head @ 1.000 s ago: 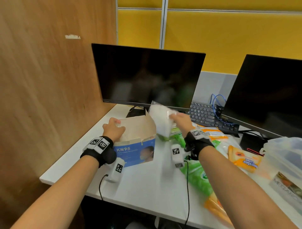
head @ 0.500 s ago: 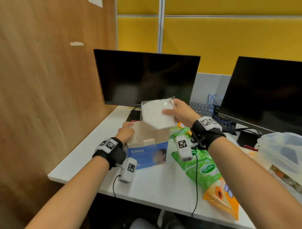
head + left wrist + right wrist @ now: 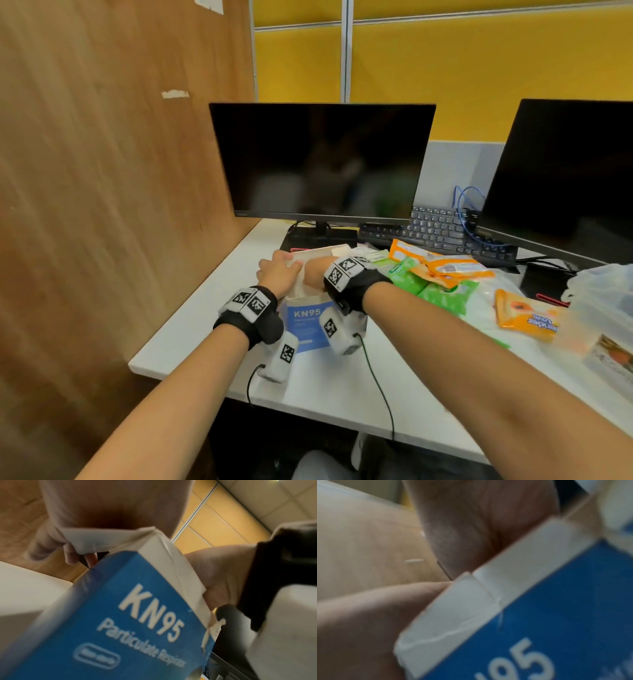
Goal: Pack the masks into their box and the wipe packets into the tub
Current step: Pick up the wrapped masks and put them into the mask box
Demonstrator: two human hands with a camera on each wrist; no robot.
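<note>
The blue and white KN95 mask box point(image 3: 306, 321) stands open near the desk's left front. My left hand point(image 3: 276, 274) grips its raised flap point(image 3: 318, 251) at the far left corner, with the fingers point(image 3: 72, 555) curled round the flap's edge. My right hand point(image 3: 313, 277) reaches down into the box opening; its fingers and the mask are hidden inside. In the wrist views the box point(image 3: 137, 615) point(image 3: 556, 615) fills the frame. Green wipe packets point(image 3: 442, 298) and orange wipe packets point(image 3: 445, 269) lie to the right. The clear tub point(image 3: 603, 294) sits at the far right.
A wooden partition point(image 3: 102, 205) closes off the left side. Two dark monitors point(image 3: 322, 161) point(image 3: 565, 171) and a keyboard point(image 3: 438, 229) stand behind the box. Another orange packet point(image 3: 524, 318) lies near the tub. White desk point(image 3: 342, 387) stretches in front of the box.
My right hand has carried the white mask from above the box down into its opening, so the mask is out of sight. My left hand has stayed on the flap.
</note>
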